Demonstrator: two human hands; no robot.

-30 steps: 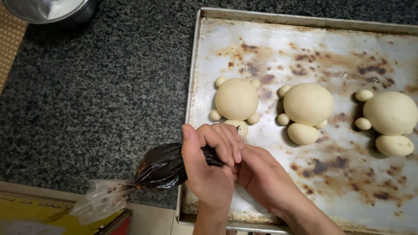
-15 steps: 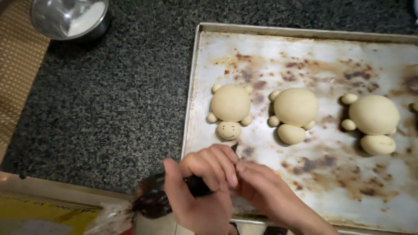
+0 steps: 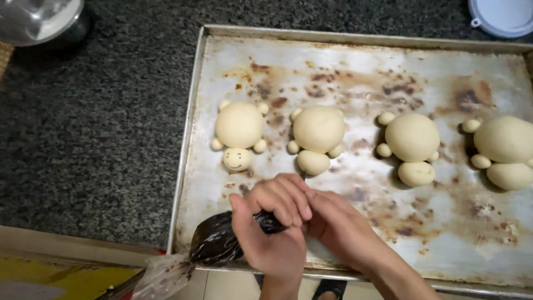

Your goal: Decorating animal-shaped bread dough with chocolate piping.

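Head view. A stained, rectangular metal baking tray (image 3: 355, 72) lies on a dark speckled stone counter (image 3: 94, 133). On the tray stand four pale turtle-shaped dough figures in a row: the leftmost dough turtle (image 3: 239, 133), whose small head bears a piped smiling face, then a second dough turtle (image 3: 317, 136), a third dough turtle (image 3: 412, 145), and a fourth dough turtle (image 3: 504, 149) cut by the right edge. Their heads all point toward the near rim.

At the near rim, the left hand (image 3: 275, 233) is closed around a clear plastic piping bag filled with dark chocolate-coloured paste (image 3: 216, 244). The right hand (image 3: 341, 230) is curled against the left, fingers touching it at the bag's front end. The hands cover the tip, so its exact position cannot be told. The bag's long axis runs from lower left to upper right; its bulging filled part overhangs the tray's near-left corner, and its empty twisted tail (image 3: 161, 275) trails off the tray to the lower left.

A shiny metal bowl (image 3: 39, 19) stands at the counter's far left corner. A pale round lid (image 3: 502, 16) sits beyond the tray's far right.
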